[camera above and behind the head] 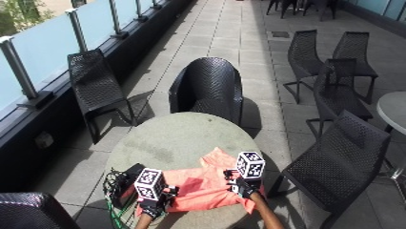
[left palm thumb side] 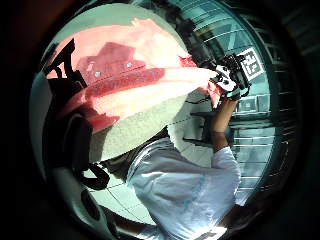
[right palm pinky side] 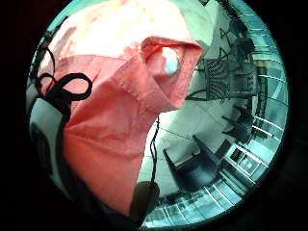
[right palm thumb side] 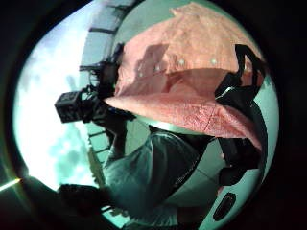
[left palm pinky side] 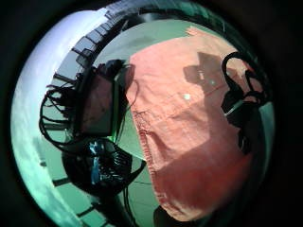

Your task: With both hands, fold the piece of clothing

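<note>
A salmon-pink garment (camera above and behind the head: 197, 185) lies on the near part of a round grey table (camera above and behind the head: 177, 138). My left hand (camera above and behind the head: 154, 206) grips its near left edge, and my right hand (camera above and behind the head: 244, 187) grips its near right edge. The held edge is lifted off the table and sags between the hands. In the left thumb side palm view my right hand (left palm thumb side: 227, 80) pinches the cloth (left palm thumb side: 140, 85). The right thumb side palm view shows my left hand (right palm thumb side: 103, 109) holding the other end of that edge (right palm thumb side: 182, 108). Small buttons show on the garment (left palm pinky side: 189, 127), which hangs in a fold (right palm pinky side: 110, 106) by my right palm.
A black box with coiled cables (camera above and behind the head: 124, 183) sits on the table's left side, beside the garment (left palm pinky side: 99, 106). Black wicker chairs stand behind the table (camera above and behind the head: 206, 88), at the left (camera above and behind the head: 95, 86) and at the right (camera above and behind the head: 336, 157). A glass railing (camera above and behind the head: 38, 47) runs along the left.
</note>
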`<state>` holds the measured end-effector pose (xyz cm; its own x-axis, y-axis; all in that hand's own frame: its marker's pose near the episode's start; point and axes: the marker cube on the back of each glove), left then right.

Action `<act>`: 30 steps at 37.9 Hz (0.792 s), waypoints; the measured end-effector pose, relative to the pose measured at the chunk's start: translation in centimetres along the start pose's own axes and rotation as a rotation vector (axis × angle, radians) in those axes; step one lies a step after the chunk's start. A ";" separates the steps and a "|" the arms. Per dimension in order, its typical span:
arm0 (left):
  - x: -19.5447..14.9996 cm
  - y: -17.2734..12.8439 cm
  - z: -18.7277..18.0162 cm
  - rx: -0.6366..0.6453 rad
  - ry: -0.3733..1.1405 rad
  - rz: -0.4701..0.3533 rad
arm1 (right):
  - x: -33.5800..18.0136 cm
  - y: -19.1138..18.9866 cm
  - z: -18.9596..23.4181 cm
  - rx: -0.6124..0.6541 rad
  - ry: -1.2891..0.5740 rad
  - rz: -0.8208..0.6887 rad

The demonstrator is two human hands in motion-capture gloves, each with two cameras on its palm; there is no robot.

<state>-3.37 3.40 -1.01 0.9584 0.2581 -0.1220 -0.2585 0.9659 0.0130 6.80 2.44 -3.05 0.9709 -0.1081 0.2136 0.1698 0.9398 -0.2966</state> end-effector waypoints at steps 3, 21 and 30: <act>-0.3 -2.5 -2.2 -0.036 -0.035 -0.044 | 0.9 -4.3 -1.7 0.005 0.022 0.023; -3.5 -12.4 -1.9 -0.052 -0.348 -0.402 | -2.8 -20.4 -3.8 0.066 0.307 0.330; -5.1 -12.5 -1.5 0.071 -0.319 -0.447 | -1.1 -17.0 -4.8 0.182 -0.036 0.395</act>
<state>-5.19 -9.99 -2.05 0.9648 -0.1955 0.1759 0.1806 0.9787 0.0973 3.71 -14.97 -2.73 0.9483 0.2793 0.1504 -0.2488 0.9490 -0.1937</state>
